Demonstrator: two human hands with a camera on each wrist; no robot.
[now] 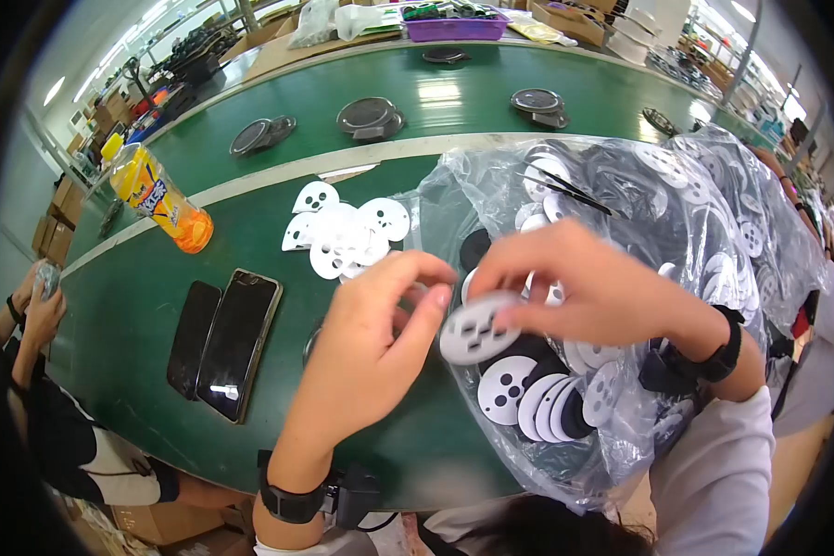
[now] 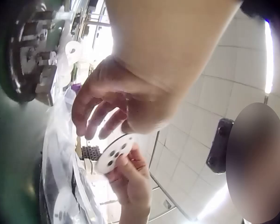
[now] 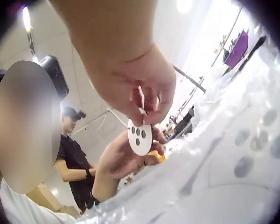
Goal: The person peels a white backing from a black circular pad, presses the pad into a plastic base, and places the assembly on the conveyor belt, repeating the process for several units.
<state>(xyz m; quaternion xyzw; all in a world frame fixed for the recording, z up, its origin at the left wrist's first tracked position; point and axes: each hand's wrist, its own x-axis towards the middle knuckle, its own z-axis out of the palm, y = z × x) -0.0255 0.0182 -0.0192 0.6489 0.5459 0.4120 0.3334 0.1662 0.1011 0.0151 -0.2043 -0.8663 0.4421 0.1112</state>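
The right hand (image 1: pixel 574 283) pinches a white round disc with several dark holes (image 1: pixel 477 329), thumb on its face; in the right wrist view the hand (image 3: pixel 140 88) holds the disc (image 3: pixel 140 139) by its upper edge. Beside it the left hand (image 1: pixel 366 343) has its fingers loosely bent, with nothing seen between them; in the left wrist view this hand (image 2: pixel 126 98) hangs just above the disc (image 2: pixel 115 154). Below the right hand, white discs (image 1: pixel 507 391) and black ones lie on a clear plastic bag (image 1: pixel 621 445). A pile of white discs (image 1: pixel 343 236) lies on the green table (image 1: pixel 139 324).
Two dark phones (image 1: pixel 238 347) and an orange drink bottle (image 1: pixel 162 199) are at the left. Black tweezers (image 1: pixel 574 192) lie on the bag. Dark round parts (image 1: pixel 369 118) sit on the green belt (image 1: pixel 306 102) behind. Another person's hands (image 1: pixel 42 306) show at far left.
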